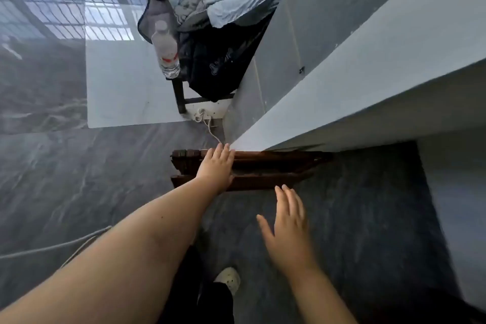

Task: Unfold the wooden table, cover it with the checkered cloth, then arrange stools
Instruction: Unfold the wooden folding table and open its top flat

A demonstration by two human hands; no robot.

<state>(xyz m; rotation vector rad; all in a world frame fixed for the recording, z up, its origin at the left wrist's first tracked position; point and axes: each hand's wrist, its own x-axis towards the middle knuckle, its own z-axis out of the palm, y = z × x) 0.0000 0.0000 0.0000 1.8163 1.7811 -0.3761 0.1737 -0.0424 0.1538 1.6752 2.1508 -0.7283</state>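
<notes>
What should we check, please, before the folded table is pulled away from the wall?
1. Left hand on table: ok, straight fingers rest across its top edge.
2. Left hand gripping: not ok, fingers are not curled round it.
3. Right hand on table: not ok, open and apart from it.
4. Ledge clears table: cannot tell, it overhangs the far end.
5. Cord free of table: cannot tell, it runs down behind the near corner.
6. Bottle out of the way: ok, it stands on the stool farther along the wall.
</notes>
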